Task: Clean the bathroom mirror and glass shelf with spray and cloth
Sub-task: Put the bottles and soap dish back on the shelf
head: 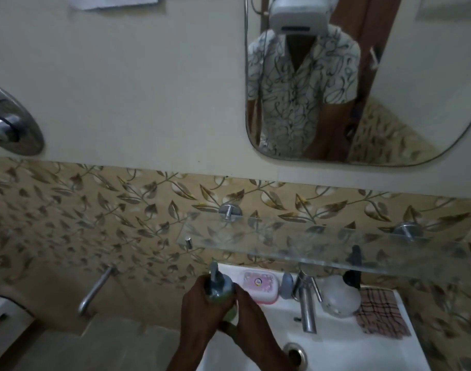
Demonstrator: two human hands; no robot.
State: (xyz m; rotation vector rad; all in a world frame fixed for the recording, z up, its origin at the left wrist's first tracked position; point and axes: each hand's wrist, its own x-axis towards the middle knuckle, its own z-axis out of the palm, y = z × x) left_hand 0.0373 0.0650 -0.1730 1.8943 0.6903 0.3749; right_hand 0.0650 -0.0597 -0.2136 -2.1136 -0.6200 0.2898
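Two hands, left hand (199,309) and right hand (249,314), are clasped around an upright pump bottle (219,286) at lower centre. The glass shelf (309,243) lies just above, running rightward; the mirror (389,89) is at upper right.

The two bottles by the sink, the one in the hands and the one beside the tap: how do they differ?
The pump bottle is greenish with a grey pump top; the spray bottle is pale, cloudy and round with a black trigger. The pump bottle is held by the left hand and right hand; the spray bottle stands untouched on the sink.
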